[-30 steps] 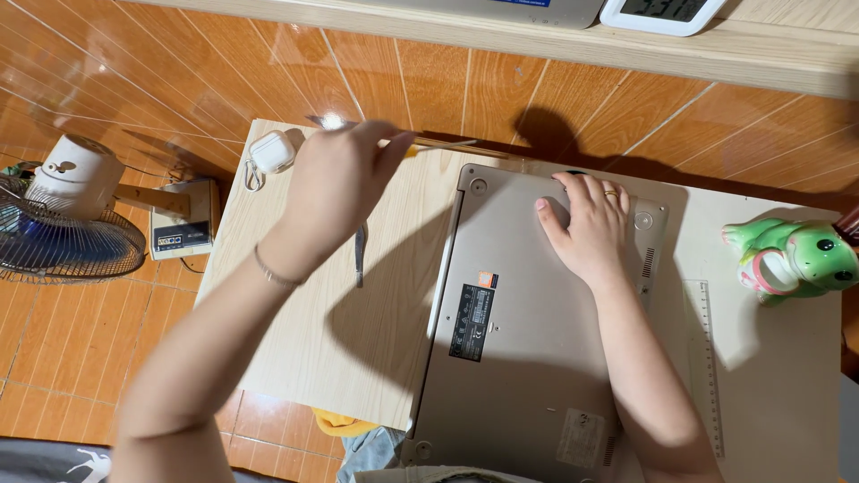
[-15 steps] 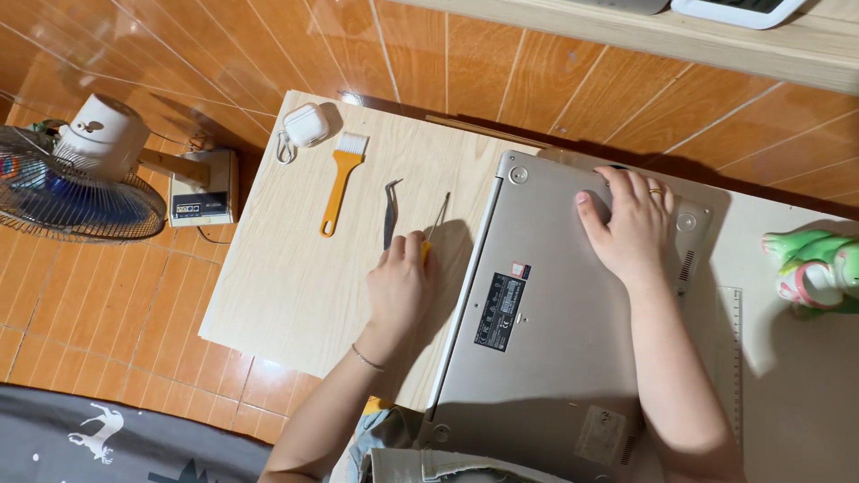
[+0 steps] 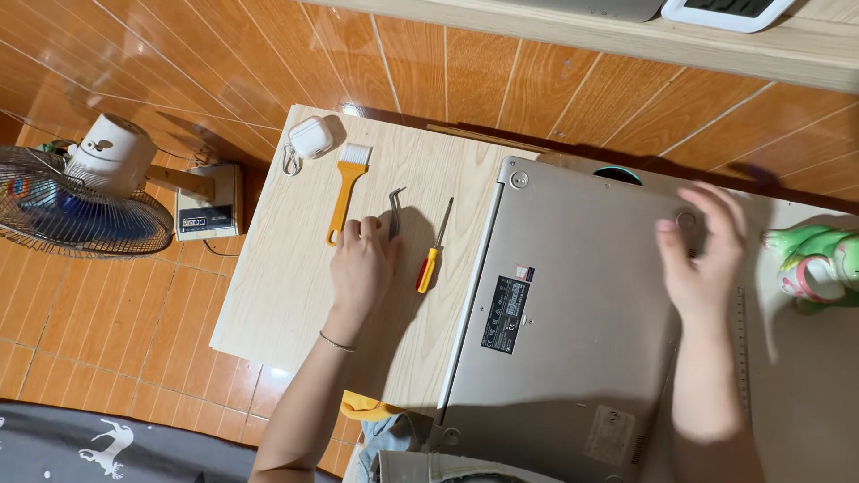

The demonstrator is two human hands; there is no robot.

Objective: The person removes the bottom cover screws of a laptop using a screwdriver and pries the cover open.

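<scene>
Laptop (image 3: 573,313) lay closed and bottom-up on the worktop (image 3: 277,295), silver base panel in place, black label left of its centre. Panel looked unopened; no loosened screws were visible, so the work appeared barely begun and everything about the base remained to be done.

Left of the laptop: small screwdriver (image 3: 432,250) with red-and-yellow handle, bent tweezers (image 3: 395,207), orange-handled brush (image 3: 344,192), white earbud case (image 3: 310,137).

Left hand (image 3: 362,268) rested palm-down on the worktop beside the tweezers, fingers loosely spread, gripping nothing. Right hand (image 3: 702,255) hovered open and blurred over the laptop's far right corner, empty.
</scene>
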